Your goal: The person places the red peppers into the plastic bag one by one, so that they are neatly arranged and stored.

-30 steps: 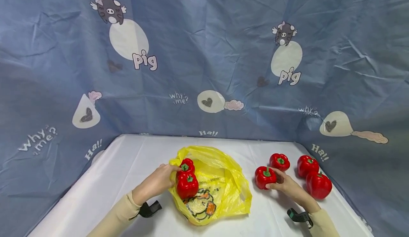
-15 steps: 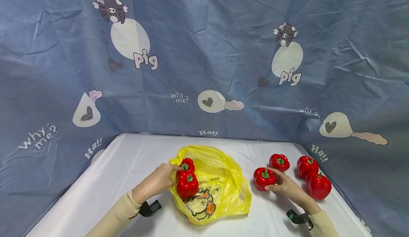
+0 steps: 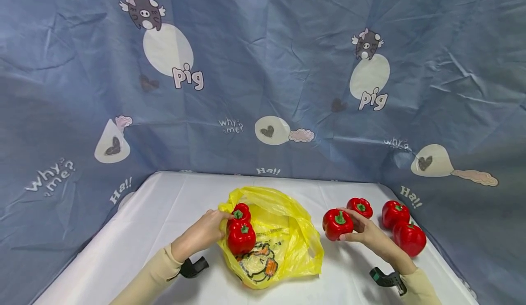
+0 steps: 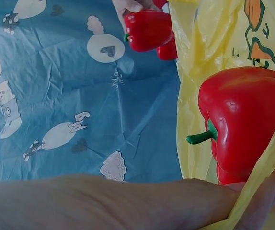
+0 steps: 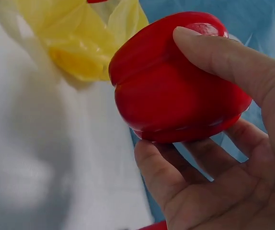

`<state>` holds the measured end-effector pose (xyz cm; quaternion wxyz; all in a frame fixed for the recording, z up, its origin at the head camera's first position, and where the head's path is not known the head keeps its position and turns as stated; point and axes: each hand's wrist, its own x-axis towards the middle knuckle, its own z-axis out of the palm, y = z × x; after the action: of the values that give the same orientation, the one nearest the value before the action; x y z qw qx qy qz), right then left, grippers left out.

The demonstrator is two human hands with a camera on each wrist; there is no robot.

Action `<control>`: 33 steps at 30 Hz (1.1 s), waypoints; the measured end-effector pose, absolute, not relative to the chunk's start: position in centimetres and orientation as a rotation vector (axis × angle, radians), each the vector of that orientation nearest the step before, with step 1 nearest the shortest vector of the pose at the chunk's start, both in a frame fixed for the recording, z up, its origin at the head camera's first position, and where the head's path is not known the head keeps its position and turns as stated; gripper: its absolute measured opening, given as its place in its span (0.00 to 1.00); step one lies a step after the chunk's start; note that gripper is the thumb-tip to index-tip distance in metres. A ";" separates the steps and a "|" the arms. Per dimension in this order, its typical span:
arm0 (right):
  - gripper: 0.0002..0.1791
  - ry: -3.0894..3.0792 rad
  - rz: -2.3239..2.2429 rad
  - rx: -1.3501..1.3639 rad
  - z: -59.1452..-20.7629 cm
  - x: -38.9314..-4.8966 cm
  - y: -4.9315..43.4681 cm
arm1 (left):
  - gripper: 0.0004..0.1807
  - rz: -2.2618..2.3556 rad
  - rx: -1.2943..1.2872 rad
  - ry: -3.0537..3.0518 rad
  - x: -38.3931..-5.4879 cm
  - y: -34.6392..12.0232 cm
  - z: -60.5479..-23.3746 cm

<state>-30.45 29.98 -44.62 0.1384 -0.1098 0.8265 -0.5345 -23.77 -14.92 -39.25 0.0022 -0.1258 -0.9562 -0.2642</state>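
A yellow plastic bag (image 3: 302,255) lies spread open mid-table, its mouth facing up. My left hand (image 3: 205,231) pinches the bag's left rim; in the left wrist view the film (image 4: 252,191) runs between thumb and fingers. Two red bell peppers sit inside at the left, a front pepper (image 3: 241,239) and a rear pepper (image 3: 243,210) close to my fingertips. To the right of the bag, my right hand (image 3: 370,233) holds another red bell pepper (image 3: 334,226) just above the table, stem up. The right wrist view shows thumb and fingers gripping that pepper (image 5: 176,91) from opposite sides.
Three more red bell peppers stand at the right: one pepper (image 3: 360,207) behind my right hand, and a far pepper (image 3: 395,214) touching a nearer pepper (image 3: 409,239). White cloth covers the table (image 3: 176,204). A blue printed curtain (image 3: 263,86) rises behind and beside it.
My right hand has lifted its bell pepper a little off the table and shifted it slightly left, toward the bag. The left hand and the bag stay where they were.
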 end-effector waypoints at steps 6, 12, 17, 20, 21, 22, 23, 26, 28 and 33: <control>0.44 2.362 -1.562 -0.395 -43.8 -30.0 29.1 | 0.24 -0.833 -0.383 -3.001 -23.8 -14.9 -39.4; 0.44 2.339 -1.580 -0.418 -43.0 -29.5 28.1 | 0.25 -0.833 -0.393 -2.997 -23.7 -14.9 -39.3; 0.44 2.305 -1.591 -0.462 -42.4 -29.2 26.9 | 0.25 -0.819 -0.390 -3.002 -23.8 -14.8 -39.3; 0.44 2.290 -1.585 -0.500 -42.2 -29.2 25.9 | 0.25 -0.827 -0.385 -3.002 -23.8 -14.8 -39.4; 0.44 2.278 -1.585 -0.512 -42.2 -29.1 25.6 | 0.25 -0.835 -0.386 -2.999 -23.8 -14.8 -39.4; 0.44 2.267 -1.582 -0.526 -42.2 -29.1 25.3 | 0.25 -0.841 -0.387 -2.997 -23.7 -14.9 -39.4; 0.43 2.257 -1.578 -0.541 -42.2 -29.1 24.9 | 0.25 -0.840 -0.391 -2.993 -23.7 -14.9 -39.5; 0.43 2.228 -1.571 -0.576 -42.3 -29.0 24.0 | 0.25 -0.838 -0.396 -2.985 -23.7 -14.9 -39.5; 0.43 2.211 -1.567 -0.600 -42.4 -29.0 23.4 | 0.26 -0.839 -0.403 -2.985 -23.6 -14.9 -39.6; 0.41 2.184 -1.541 -0.658 -42.9 -29.1 22.0 | 0.26 -0.845 -0.413 -2.983 -23.7 -15.0 -39.5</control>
<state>-29.08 21.99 -42.88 0.1932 -0.2346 0.7786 -0.5491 -23.68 -14.97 -39.50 0.0069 -0.1321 -0.9537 -0.2701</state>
